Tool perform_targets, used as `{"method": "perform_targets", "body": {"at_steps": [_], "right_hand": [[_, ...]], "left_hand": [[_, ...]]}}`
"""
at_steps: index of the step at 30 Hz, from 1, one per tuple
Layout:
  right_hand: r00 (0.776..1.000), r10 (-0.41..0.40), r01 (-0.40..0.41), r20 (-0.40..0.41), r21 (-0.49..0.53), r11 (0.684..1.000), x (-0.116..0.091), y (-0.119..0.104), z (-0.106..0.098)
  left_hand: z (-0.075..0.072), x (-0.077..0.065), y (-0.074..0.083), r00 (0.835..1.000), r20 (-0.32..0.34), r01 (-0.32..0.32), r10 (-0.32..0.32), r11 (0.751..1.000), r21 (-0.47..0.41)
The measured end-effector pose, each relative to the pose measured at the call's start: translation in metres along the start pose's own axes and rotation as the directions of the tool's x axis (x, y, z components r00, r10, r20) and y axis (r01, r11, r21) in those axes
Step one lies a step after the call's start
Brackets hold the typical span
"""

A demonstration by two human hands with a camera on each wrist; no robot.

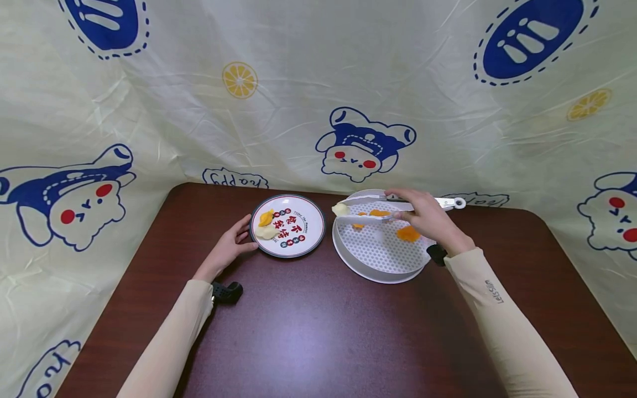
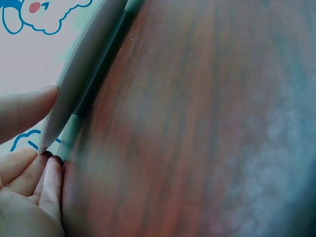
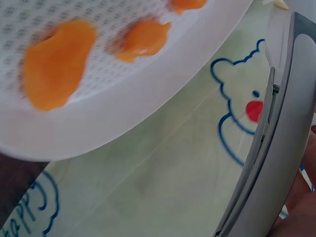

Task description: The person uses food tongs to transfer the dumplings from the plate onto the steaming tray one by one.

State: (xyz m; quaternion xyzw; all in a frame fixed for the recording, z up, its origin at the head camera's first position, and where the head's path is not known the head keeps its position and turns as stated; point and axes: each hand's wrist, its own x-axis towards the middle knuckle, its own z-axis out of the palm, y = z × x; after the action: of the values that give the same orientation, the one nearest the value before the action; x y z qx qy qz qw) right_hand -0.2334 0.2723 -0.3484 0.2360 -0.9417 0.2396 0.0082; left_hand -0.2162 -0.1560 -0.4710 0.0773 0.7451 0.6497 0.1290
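My left hand (image 1: 226,249) pinches the left rim of a white plate (image 1: 312,233) with a dark edge and red lettering, thumb on top and fingers beneath in the left wrist view. A yellow piece (image 1: 266,217) and a pale, soft-looking piece (image 1: 266,232) lie on the plate's left side. My right hand (image 1: 423,215) grips white-and-grey tongs (image 1: 363,220). Between the tong tips is a pale lump (image 1: 340,209), at the left rim of a round white steamer tray (image 1: 378,257) with a perforated base. Flat orange pieces (image 3: 59,64) lie in the tray.
The dark wooden table (image 1: 308,331) extends toward me from the plate and tray. Behind it hangs a pale cloth (image 1: 278,132) printed with cartoon bears, its surface close to the table's back edge.
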Motion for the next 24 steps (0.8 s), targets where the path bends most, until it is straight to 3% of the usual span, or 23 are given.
{"method": "perform_targets", "body": {"at_steps": [4, 11, 20, 24], "right_hand": [[0.999, 0.05, -0.05, -0.002, -0.013, 0.999, -0.014, 0.009, -0.007], [0.998, 0.057, -0.058, -0.014, -0.051, 0.997, -0.038, 0.026, -0.013], [0.996, 0.091, -0.092, -0.014, -0.088, 0.992, -0.057, 0.042, -0.013], [0.995, 0.102, -0.103, -0.016, -0.096, 0.99, -0.06, 0.048, -0.01]], "left_hand": [[0.001, 0.0, 0.004, 1.0, -0.001, 0.008, -0.008, 1.0, -0.011], [0.001, 0.001, 0.002, 1.0, 0.0, 0.012, -0.012, 1.0, 0.009], [-0.002, -0.003, -0.002, 0.997, 0.014, -0.072, 0.071, 0.997, 0.008], [-0.001, -0.001, -0.001, 0.999, 0.011, -0.033, 0.033, 0.999, 0.01]]}}
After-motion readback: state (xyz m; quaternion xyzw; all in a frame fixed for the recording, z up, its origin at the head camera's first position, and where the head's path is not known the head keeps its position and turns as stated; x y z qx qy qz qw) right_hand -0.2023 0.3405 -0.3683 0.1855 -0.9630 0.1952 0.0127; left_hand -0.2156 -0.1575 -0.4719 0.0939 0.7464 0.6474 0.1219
